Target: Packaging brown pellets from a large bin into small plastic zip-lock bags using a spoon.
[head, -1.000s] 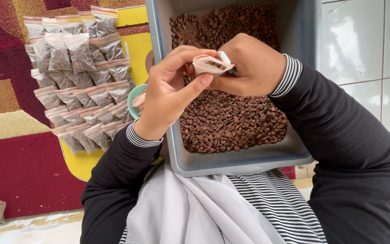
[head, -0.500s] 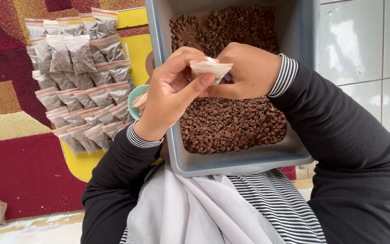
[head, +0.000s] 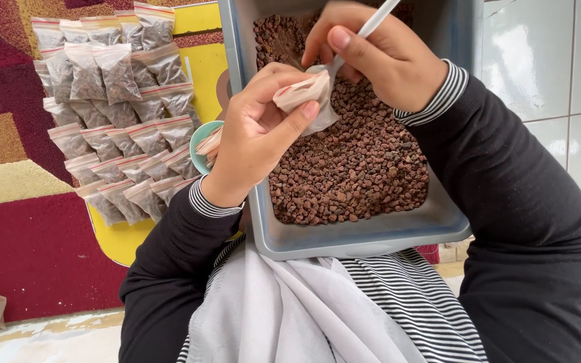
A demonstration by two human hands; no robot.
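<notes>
My left hand (head: pixel 258 138) pinches a small clear plastic bag (head: pixel 306 98) open over a grey tray (head: pixel 364 240) of small brown pellets (head: pixel 361 165). Just above the bag, my right hand (head: pixel 379 52) grips a white spoon (head: pixel 370 27) whose bowl end sits at the bag's mouth. Both hands hover over the near half of the tray. The spoon's bowl is hidden by the bag and fingers.
Rows of filled, sealed small bags (head: pixel 112 107) lie on a yellow board (head: pixel 200 60) left of the tray. A teal bowl rim (head: pixel 200 142) peeks out behind my left wrist. A patterned red rug (head: pixel 15 249) lies further left; white tiles (head: pixel 553 74) are on the right.
My right hand let go of the bag's top and now holds a white spoon at its mouth. The left hand keeps the bag, and the view has shifted closer.
</notes>
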